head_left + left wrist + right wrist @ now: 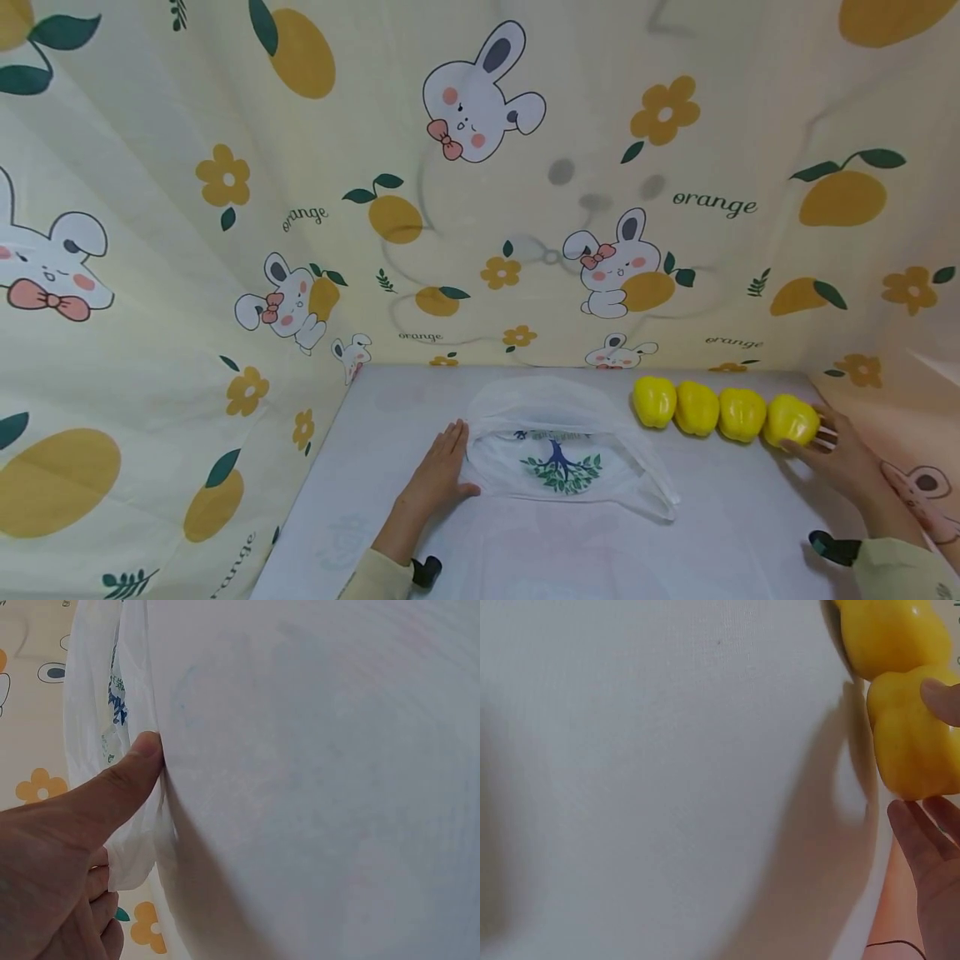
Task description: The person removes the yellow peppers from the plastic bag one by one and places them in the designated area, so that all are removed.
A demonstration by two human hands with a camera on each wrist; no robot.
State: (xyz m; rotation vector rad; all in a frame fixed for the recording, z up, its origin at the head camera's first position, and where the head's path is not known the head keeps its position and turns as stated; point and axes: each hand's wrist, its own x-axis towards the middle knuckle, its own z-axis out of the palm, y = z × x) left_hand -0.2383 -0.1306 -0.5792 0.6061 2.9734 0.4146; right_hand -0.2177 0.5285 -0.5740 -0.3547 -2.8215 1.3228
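Note:
A white plastic bag [564, 400] with a blue and green tree print lies on the table. At its left edge my left hand [435, 477] rests with fingers extended; in the left wrist view the thumb [124, 776] touches the bag's side. Several yellow bell peppers stand in a row to the right of the bag. Around the rightmost bell pepper [791, 419] my right hand [849, 462] has its thumb on one side and fingers on the other. That pepper [911, 746] still sits beside its neighbour [892, 634] in the right wrist view.
The white table [360, 500] ends at a patterned curtain [465, 275] along the back and left. On the right, the curtain [885, 392] hangs close to my right forearm. The other peppers [654, 402] stand near the table's back edge.

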